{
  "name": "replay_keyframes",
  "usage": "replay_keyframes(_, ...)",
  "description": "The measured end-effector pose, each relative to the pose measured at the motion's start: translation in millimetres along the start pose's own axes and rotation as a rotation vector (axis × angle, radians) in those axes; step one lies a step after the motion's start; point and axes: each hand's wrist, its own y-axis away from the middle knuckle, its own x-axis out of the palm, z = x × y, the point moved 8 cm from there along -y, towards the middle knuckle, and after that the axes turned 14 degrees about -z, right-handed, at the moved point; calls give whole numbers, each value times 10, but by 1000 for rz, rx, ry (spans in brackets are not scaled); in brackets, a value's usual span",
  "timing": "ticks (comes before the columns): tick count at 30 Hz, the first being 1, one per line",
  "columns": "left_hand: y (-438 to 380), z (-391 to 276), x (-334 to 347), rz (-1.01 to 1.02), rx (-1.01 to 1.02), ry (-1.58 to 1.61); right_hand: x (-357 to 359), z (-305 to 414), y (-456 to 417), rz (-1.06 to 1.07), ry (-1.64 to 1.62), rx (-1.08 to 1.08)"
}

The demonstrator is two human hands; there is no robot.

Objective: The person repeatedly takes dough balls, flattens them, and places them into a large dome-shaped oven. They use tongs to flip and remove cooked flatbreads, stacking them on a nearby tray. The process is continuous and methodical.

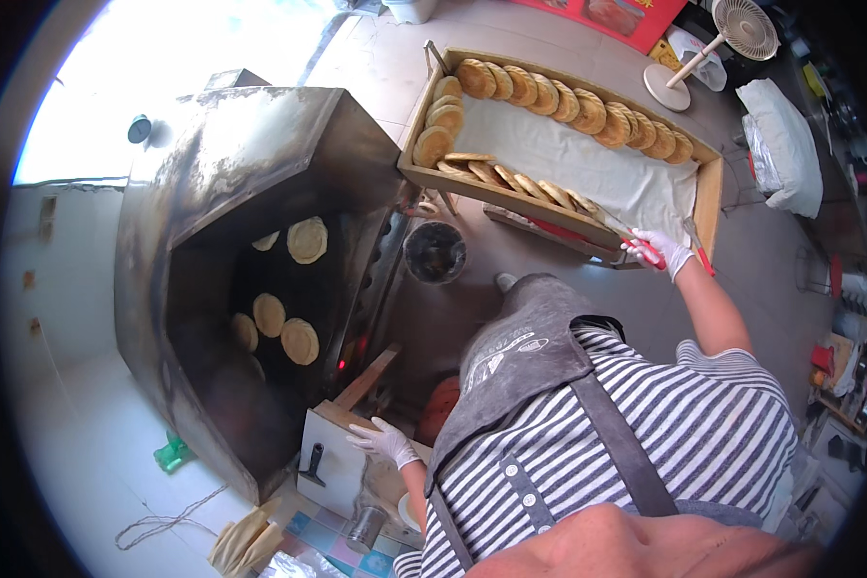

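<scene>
My right hand [656,251], in a thin white glove, grips a red-handled metal tool [647,253]. The tool's thin shaft reaches over the near wall of a long wooden box [709,209], towards the last flatbread in the near row [584,202]. Whether its tip touches that bread I cannot tell. Also gloved, my left hand [386,441] rests on the edge of a work counter [332,462], fingers apart and holding nothing. Round golden flatbreads [543,94] lean in overlapping rows along three sides of the box, on a white cloth [542,148].
A hooded metal oven [253,144] opens at left, with several flatbreads [300,341] on its black hot plate. Between oven and box stands a dark bucket [435,253]. Another red-handled tool [704,259] lies over the box's right end. A fan [702,61] stands beyond.
</scene>
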Motion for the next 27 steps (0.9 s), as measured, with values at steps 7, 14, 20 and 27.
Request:
replay_keyframes(7, 555, 755, -142, -62, -224, -34, 220, 206, 1003, 79, 297, -54)
replay_keyframes(14, 991, 1680, -237, -29, -347, 59, 2292, -1196, 1118, 396, 1128, -260)
replay_keyframes(20, 1268, 1672, -463, 16, -283, 192, 4189, -2946, 1311, 810, 1708, -1059)
replay_keyframes(27, 1663, 1915, -1022, -233, -496, 188, 4879, -3944, 1531, 908, 1676, -991)
